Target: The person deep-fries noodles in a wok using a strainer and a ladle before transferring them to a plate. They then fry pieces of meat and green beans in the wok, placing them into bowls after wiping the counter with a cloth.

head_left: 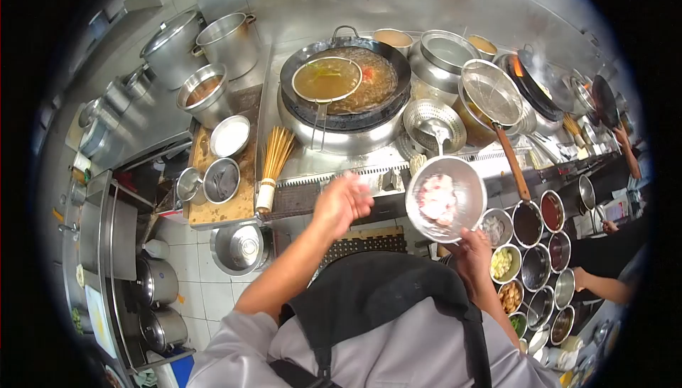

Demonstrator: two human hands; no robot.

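My right hand (474,254) grips the lower rim of a round metal bowl (446,199) that holds pale pink and white pieces, tilted up in front of me. My left hand (341,202) hovers open above the stove's front edge, left of the bowl, with nothing in it. Beyond both hands sits a large wok (346,84) of brown broth with a ladle strainer (327,80) resting in it.
A wire skimmer (491,93) with a wooden handle lies to the right. Several small bowls of sauces and chopped ingredients (529,260) line the right counter. Pots (229,41), a bamboo brush (273,164) and metal bowls sit left. Another person's arm (604,285) reaches in at right.
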